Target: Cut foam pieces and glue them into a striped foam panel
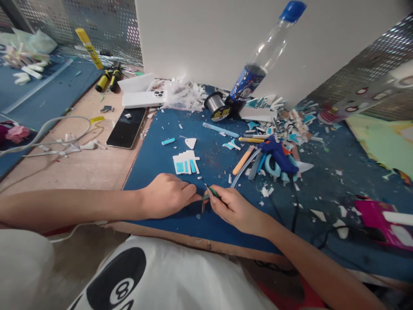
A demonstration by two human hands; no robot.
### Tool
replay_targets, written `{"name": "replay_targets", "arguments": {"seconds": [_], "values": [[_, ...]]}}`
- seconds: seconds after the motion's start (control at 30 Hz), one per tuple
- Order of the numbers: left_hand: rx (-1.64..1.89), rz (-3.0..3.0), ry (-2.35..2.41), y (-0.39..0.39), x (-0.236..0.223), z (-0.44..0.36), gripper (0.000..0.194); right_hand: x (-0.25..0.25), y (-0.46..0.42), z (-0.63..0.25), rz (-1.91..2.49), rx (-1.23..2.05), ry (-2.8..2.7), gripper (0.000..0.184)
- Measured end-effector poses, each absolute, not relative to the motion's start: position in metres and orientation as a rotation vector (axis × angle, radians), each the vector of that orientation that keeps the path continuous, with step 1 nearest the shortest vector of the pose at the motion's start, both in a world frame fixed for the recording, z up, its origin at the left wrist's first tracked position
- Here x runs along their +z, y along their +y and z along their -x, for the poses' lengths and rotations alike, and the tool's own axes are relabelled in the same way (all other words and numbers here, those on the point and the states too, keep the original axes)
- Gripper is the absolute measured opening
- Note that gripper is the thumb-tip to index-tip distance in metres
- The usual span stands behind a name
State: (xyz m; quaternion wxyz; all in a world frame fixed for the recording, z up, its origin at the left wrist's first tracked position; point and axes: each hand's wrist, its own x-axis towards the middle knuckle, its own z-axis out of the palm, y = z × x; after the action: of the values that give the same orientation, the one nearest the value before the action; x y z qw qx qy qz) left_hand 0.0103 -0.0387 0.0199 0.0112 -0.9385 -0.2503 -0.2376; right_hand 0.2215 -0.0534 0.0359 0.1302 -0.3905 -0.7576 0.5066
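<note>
My right hand [234, 209] is closed around a slim green-and-black tool [214, 192] with a thin pointed tip. The tip points up and to the left, away from me. Close beside it, my left hand [169, 196] is closed, its fingertips reaching towards the right fingers. A small greenish sliver shows between the two hands, but what the left fingers pinch is hidden. Just beyond the hands lies a group of white strips with light-blue pieces [185, 163]. A white triangular piece [190, 143] and a light-blue strip [168, 141] lie farther back on the blue mat [155, 150].
At the right are a blue glue gun [279, 155] with its cord and many foam scraps [293, 122]. A bottle [248, 82] and a spool of line [217, 106] stand behind. A phone [126, 128], pliers [109, 79] and white cable [64, 118] lie to the left.
</note>
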Motion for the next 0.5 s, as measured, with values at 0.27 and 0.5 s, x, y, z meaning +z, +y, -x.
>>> {"name": "replay_targets", "arguments": {"seconds": [0.27, 0.5], "values": [[-0.644, 3.025, -0.857, -0.039, 0.023, -0.008, 0.041, 0.035, -0.049, -0.233, 1.234, 1.491, -1.916, 0.029], [-0.617, 3.036, -0.834, -0.039, 0.022, -0.009, 0.039, 0.039, -0.053, -0.226, 1.160, 1.513, -2.146, 0.029]]}}
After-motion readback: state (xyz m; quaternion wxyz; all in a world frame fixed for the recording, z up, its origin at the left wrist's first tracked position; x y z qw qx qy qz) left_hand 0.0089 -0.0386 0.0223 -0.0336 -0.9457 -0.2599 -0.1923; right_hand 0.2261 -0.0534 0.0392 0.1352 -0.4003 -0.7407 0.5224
